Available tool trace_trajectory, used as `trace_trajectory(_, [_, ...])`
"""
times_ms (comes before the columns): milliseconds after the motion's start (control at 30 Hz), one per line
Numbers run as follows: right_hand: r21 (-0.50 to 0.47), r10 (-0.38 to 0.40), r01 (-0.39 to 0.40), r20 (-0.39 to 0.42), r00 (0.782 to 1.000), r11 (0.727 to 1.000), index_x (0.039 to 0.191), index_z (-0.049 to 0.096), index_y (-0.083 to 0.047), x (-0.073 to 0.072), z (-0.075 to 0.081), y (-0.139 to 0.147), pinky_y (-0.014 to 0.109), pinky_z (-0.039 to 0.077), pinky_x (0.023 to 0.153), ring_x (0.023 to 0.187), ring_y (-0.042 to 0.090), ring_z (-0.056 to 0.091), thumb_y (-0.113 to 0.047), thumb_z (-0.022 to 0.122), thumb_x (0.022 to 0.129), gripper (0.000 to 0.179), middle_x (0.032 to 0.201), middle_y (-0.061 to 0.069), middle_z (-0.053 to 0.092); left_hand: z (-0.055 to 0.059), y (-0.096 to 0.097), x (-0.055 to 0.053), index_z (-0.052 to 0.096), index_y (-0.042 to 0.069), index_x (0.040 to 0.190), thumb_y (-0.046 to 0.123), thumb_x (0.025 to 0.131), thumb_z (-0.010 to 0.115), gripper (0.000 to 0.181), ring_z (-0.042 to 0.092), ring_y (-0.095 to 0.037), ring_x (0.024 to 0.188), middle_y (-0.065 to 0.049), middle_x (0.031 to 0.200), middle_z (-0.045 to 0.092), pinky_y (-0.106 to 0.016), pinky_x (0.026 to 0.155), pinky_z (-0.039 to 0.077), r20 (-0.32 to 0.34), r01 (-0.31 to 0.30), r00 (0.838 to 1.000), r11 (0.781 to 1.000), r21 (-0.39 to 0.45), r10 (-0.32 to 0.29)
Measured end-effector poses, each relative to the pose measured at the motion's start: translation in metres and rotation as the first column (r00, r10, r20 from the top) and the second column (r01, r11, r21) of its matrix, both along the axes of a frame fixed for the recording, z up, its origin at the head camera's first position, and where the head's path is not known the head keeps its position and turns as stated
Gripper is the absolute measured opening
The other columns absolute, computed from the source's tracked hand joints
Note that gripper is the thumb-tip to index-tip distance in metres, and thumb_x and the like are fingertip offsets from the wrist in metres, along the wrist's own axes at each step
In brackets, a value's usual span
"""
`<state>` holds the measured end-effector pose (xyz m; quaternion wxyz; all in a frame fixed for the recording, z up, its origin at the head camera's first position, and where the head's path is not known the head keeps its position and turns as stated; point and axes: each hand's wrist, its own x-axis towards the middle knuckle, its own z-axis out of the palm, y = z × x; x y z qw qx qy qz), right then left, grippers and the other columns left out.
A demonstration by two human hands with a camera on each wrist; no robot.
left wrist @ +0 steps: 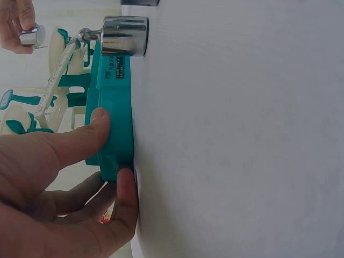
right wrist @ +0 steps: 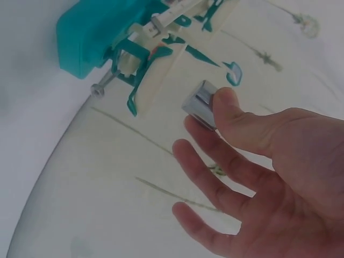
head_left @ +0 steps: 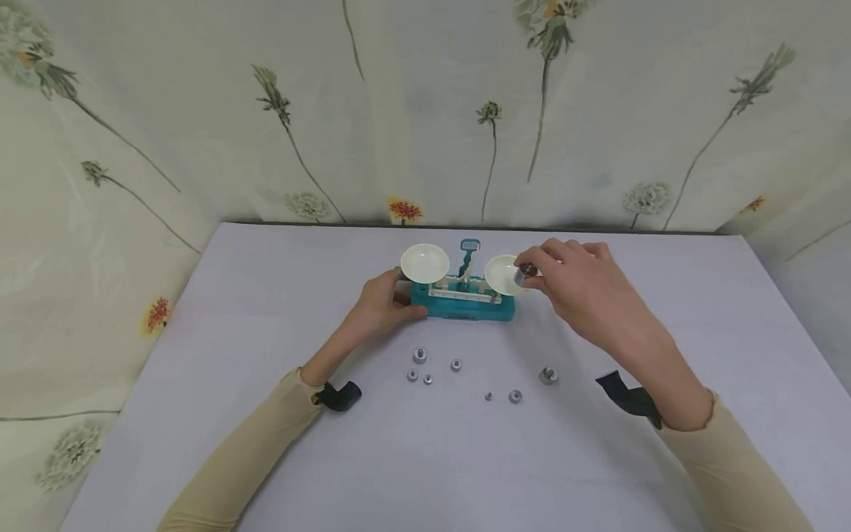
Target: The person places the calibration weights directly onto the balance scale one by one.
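A teal balance scale (head_left: 465, 309) with a white left pan (head_left: 425, 263) and a white right pan (head_left: 499, 275) stands near the table's far edge. My left hand (head_left: 380, 304) grips the left end of its base, thumb (left wrist: 99, 129) on the front side and fingers around the end. My right hand (head_left: 592, 295) pinches a shiny metal weight (right wrist: 199, 103) between thumb and index finger, the other fingers spread apart. In the head view this weight overlaps the right pan's edge; the right wrist view has it apart from the pan.
Several knobbed metal weights stand in front of the scale, among them a larger one (head_left: 548, 375) to the right and another (head_left: 420, 355) to the left. The smallest weight (head_left: 488, 397) is nearer me. A flower-patterned curtain (head_left: 425, 111) hangs behind the white table (head_left: 399, 458).
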<state>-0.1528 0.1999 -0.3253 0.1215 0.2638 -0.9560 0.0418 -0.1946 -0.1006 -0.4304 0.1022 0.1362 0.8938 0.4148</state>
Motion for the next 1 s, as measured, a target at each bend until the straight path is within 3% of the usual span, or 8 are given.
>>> trace_trajectory(700, [0.008, -0.009, 0.008, 0.042, 0.999, 1.000, 0.123, 0.069, -0.016, -0.012, -0.015, -0.011, 0.059, 0.046, 0.097, 0.111, 0.031, 0.065, -0.012, 0.075, 0.091, 0.032, 0.118, 0.008, 0.071, -0.004, -0.001, -0.001, 0.044, 0.011, 0.150, 0.025, 0.088, 0.080, 0.073, 0.071, -0.031, 0.112, -0.013, 0.146, 0.057, -0.041, 0.095, 0.059, 0.005, -0.012, 1.000, 1.000, -0.008, 0.012])
trace_trajectory(1000, [-0.009, -0.004, 0.004, 0.045, 0.999, 1.000, 0.124, 0.069, -0.018, -0.016, -0.020, -0.012, 0.058, 0.045, 0.096, 0.109, 0.029, 0.064, -0.013, 0.073, 0.093, 0.032, 0.116, 0.006, 0.071, -0.002, 0.001, -0.001, 0.043, 0.011, 0.150, 0.024, 0.088, 0.080, 0.073, 0.070, -0.031, 0.113, -0.013, 0.147, 0.056, -0.041, 0.095, 0.059, -0.002, -0.009, 1.000, 1.000, -0.015, 0.009])
